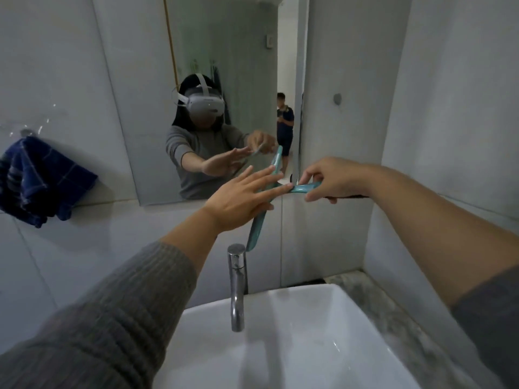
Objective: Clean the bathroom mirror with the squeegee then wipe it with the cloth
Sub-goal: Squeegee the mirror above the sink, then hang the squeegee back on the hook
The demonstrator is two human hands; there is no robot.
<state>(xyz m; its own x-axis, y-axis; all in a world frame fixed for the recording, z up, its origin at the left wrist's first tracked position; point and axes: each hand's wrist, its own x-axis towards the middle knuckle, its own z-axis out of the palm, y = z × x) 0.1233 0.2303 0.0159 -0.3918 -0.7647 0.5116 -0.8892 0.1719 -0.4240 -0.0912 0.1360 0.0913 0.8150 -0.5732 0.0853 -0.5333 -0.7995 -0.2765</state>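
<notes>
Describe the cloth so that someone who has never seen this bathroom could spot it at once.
Start at the mirror on the tiled wall above the sink, then look left along the wall. The cloth hangs bunched there, level with the mirror's lower edge, away from both hands. It is dark blue with thin pale grid lines, the only fabric item on that pale wall.

We are looking at a home bathroom: grey tiled walls (56,66), a wall mirror (213,51) hanging above a white sink (280,304) with a chrome tap (237,287) at its back edge, a blue cloth (42,181) hanging on the left wall.
</notes>
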